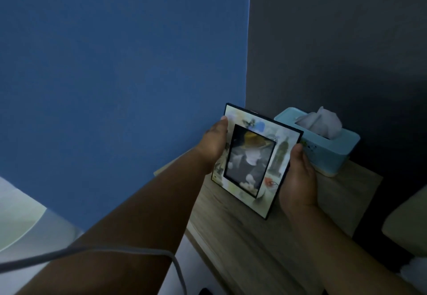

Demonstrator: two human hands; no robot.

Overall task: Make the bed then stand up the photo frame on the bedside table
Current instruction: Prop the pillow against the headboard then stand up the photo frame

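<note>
The photo frame [256,160] is held above the rear of the bedside table [231,237], face toward the camera and tilted back, its top leaning toward 11 o'clock. Whether its lower edge touches the tabletop cannot be told. The left hand [215,142] is clamped on the frame's 9 o'clock edge, with the thumb laid across the front of the upper corner and the fingers hidden behind. The right hand [298,179] is clamped on the 3 o'clock edge, with the thumb pressed along the rim and the fingers likewise out of sight. This two-sided grip is judged to keep the flat panel from twisting while a rear stand, not visible here, is seated. The frame is a rigid rectangle with a thin dark rim, a pale printed border and a dark inner window around a blurred photograph. The tabletop is matt, light wood-grain board with square edges. At 2 o'clock from the frame, just behind it, a light-blue tissue box [335,153] with rounded corners is set against the grey wall [335,40], soft white tissue [321,121] crumpled from its slot. A grey cable [115,253] is draped across the left forearm at 7 o'clock.
</note>
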